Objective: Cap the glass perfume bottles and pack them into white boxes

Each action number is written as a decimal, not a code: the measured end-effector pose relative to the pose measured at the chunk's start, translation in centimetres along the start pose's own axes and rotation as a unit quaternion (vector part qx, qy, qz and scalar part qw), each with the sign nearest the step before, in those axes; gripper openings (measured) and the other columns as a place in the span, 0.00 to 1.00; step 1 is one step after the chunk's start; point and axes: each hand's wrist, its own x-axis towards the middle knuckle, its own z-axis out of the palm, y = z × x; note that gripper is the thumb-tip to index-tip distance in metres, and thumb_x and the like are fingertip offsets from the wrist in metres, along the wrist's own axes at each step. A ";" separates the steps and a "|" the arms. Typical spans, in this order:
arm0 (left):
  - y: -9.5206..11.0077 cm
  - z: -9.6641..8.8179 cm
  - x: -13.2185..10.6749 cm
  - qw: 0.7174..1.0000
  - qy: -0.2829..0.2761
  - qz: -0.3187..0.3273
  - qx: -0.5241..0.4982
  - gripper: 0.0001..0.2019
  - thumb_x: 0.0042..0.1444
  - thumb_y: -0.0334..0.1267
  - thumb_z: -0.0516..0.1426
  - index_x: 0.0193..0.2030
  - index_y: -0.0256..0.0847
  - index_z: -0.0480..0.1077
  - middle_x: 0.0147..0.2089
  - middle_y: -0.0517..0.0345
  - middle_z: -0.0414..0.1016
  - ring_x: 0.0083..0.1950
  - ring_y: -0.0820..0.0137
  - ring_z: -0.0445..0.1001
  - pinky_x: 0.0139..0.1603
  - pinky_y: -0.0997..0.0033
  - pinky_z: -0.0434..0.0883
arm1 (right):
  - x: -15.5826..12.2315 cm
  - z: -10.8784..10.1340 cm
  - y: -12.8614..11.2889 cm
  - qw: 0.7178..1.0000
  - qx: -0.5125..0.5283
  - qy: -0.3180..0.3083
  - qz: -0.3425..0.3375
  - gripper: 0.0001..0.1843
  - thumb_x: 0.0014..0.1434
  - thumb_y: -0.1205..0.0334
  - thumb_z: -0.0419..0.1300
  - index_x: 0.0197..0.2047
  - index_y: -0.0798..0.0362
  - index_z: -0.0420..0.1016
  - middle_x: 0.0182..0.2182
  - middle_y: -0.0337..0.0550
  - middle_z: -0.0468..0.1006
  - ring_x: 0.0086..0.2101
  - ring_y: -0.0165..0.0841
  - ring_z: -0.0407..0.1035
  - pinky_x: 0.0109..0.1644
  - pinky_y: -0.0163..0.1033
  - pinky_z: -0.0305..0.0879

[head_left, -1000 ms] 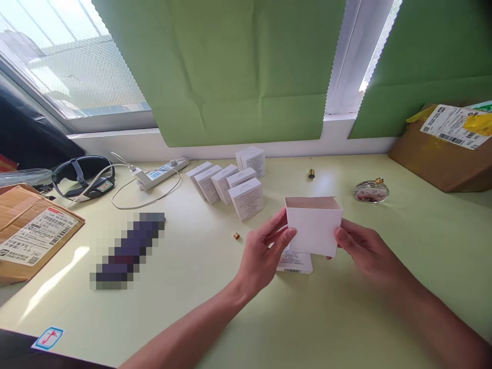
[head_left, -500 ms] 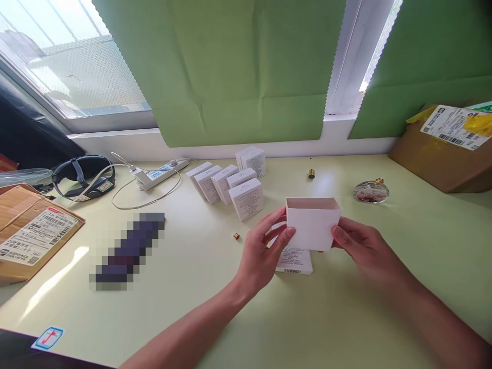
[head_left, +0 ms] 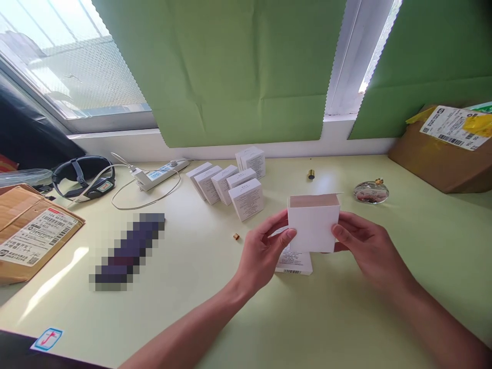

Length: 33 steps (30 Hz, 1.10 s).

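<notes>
A plain white cardboard box [head_left: 313, 230] is held upright between my two hands, above the desk. Its top shows a pinkish-brown strip, with a thin white edge behind; I cannot tell whether that is an inside wall or a lining. My left hand [head_left: 265, 251] grips the box's left side, thumb on the front. On the right side, my right hand [head_left: 359, 241] does the same. Partly hidden behind and below lies a white printed carton [head_left: 294, 262] with a barcode. A small gold ring-like piece [head_left: 236, 237] lies left of my left hand.
Several white printed boxes [head_left: 246, 199] stand at the back middle. A gold cap [head_left: 311, 175] and a round glass perfume bottle [head_left: 371, 192] are at back right. Brown cartons [head_left: 434, 154] flank the desk. Left are a power strip [head_left: 157, 175], a head strap [head_left: 82, 177] and a blurred-out dark object [head_left: 130, 248].
The white box has tipped slightly in my hands, so its front face looks taller and its top strip has changed shape. Both hands keep their grip.
</notes>
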 end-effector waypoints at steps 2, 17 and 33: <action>0.1 0.0 0.0 1.000 -0.003 -0.005 -0.005 0.22 0.63 0.39 0.62 0.63 0.43 0.71 0.63 0.51 0.74 0.64 0.58 0.73 0.60 0.61 0.76 | -0.1 0.0 0.1 1.000 -0.009 0.007 0.005 0.21 0.60 0.50 0.68 0.56 0.36 0.80 0.52 0.41 0.83 0.44 0.40 0.78 0.36 0.38 0.79; -0.4 -0.4 0.0 0.999 -0.002 -0.002 0.054 0.22 0.63 0.42 0.61 0.63 0.46 0.71 0.60 0.53 0.77 0.59 0.58 0.77 0.59 0.56 0.77 | -0.7 0.4 -2.3 0.996 -0.087 0.029 -0.020 0.22 0.58 0.40 0.65 0.50 0.42 0.81 0.35 0.40 0.82 0.21 0.28 0.64 0.22 0.38 0.66; -1.3 -0.1 -0.6 0.957 -0.064 0.186 0.213 0.23 0.63 0.32 0.60 0.64 0.51 0.69 0.61 0.55 0.76 0.59 0.62 0.77 0.58 0.60 0.77 | -2.5 1.0 -2.9 0.961 -0.084 0.186 -0.188 0.03 0.57 0.54 0.70 0.33 0.41 0.82 0.38 0.40 0.78 0.25 0.32 0.69 0.16 0.40 0.68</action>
